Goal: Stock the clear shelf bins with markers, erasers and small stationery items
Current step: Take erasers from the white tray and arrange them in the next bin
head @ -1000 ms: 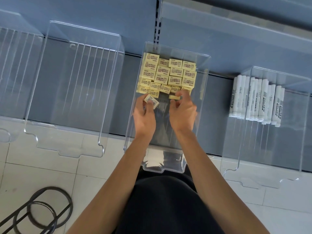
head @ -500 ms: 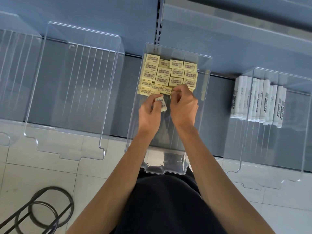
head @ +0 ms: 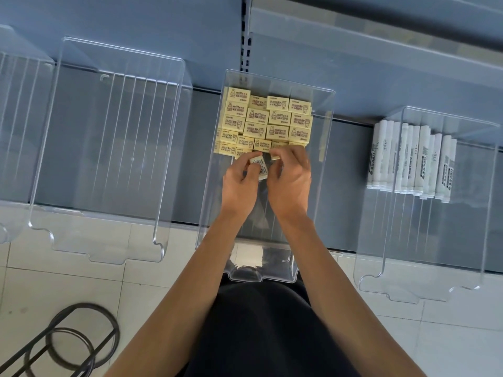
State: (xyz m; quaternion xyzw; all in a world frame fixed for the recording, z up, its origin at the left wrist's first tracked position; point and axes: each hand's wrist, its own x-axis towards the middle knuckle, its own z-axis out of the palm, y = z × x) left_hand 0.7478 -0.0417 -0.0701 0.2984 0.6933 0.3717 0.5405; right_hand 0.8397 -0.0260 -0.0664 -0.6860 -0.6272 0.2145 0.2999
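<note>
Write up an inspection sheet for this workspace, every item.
Surface: grey shelf, clear bins on it.
Job's things: erasers stacked at the back of the middle bin; markers in the right bin; left bin holds nothing.
Clutter: black wire frame on the floor.
Hands: left hand grips a loose eraser; right hand pinches a second eraser, both inside the middle bin.
Cables: nothing seen.
Surroundings: tiled floor, grey back panel.
</note>
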